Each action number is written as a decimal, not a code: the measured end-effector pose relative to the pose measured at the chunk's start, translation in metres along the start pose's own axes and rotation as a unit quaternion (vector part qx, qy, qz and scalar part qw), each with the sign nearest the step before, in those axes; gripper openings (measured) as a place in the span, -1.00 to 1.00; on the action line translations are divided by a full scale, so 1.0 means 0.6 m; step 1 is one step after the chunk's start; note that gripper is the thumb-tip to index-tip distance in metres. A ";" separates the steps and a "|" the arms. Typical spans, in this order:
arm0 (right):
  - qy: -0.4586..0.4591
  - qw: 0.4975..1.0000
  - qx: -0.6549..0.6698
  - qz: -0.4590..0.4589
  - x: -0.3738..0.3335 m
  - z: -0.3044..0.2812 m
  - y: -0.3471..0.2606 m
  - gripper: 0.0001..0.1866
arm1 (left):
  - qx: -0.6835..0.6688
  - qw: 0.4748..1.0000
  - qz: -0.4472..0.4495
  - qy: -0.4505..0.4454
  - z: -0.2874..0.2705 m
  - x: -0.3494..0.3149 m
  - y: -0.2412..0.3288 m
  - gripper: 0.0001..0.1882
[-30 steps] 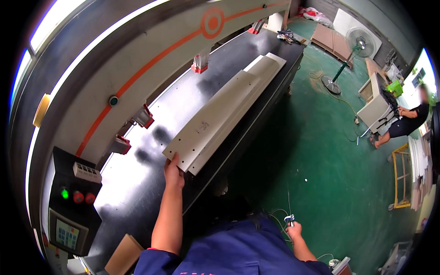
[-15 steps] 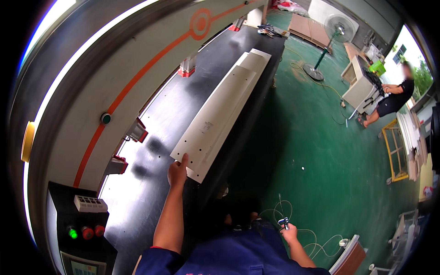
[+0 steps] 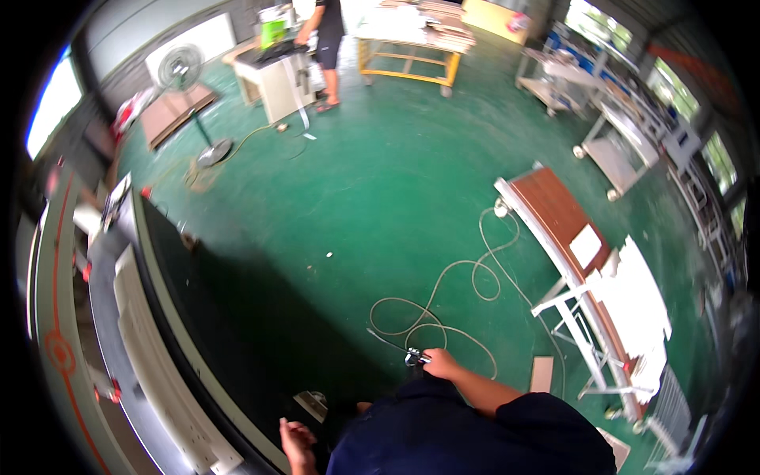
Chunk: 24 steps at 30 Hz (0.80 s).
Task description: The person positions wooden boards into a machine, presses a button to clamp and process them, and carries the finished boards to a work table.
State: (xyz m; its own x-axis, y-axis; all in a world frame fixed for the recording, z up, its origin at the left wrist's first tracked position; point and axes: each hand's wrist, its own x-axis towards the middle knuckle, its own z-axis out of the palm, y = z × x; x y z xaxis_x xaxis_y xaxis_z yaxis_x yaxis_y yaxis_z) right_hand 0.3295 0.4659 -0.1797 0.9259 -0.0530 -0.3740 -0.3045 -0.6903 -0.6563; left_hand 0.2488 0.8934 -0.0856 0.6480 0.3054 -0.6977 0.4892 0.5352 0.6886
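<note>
My right hand point(image 3: 443, 365) is closed around a small metal air blow gun point(image 3: 415, 358) with a thin nozzle, held out in front of my body. My left hand point(image 3: 295, 440) hangs beside the dark machine table with its fingers loosely apart and nothing in it. White panels point(image 3: 158, 356), long and narrow, lie stacked on that table point(image 3: 111, 305) at the left, apart from my left hand. A pale air hose point(image 3: 416, 322) loops over the floor near the blow gun; where it joins is hard to make out.
A brown-topped trolley point(image 3: 554, 207) with white sheets point(image 3: 635, 305) stands at the right. Farther off are a standing fan point(image 3: 180, 67), a person point(image 3: 329, 47) at a white bench point(image 3: 277, 85), a yellow-framed cart point(image 3: 408, 67) and grey carts point(image 3: 621, 158).
The view has swung to the right, away from the machine. My left hand has let go of the panels' near end. My right hand still holds the blow gun.
</note>
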 end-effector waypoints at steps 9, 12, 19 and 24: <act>0.195 0.926 0.158 0.281 -0.156 -0.056 0.361 -0.83 | 0.377 0.902 -0.032 -0.208 0.310 0.158 -0.067 -0.48; 0.262 0.864 0.267 0.336 -0.221 -0.100 0.370 -0.88 | 0.488 0.848 -0.108 -0.177 0.357 0.209 -0.111 -0.38; 0.371 0.632 0.531 0.426 -0.319 -0.090 0.373 -0.90 | 0.580 0.749 -0.176 -0.268 0.527 0.253 -0.133 -0.27; 0.343 0.625 0.479 0.511 -0.301 -0.016 0.350 -0.74 | 0.481 0.792 -0.215 -0.307 0.762 0.290 -0.137 -0.33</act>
State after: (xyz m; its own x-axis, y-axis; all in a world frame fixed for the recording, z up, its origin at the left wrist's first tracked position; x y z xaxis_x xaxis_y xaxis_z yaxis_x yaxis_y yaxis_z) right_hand 0.1003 0.3232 -0.2438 -0.0848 -0.6377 -0.7656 -0.5049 0.6899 -0.5188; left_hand 0.5882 0.5428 -0.1733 0.3171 -0.3410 -0.8850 0.7693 -0.4533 0.4503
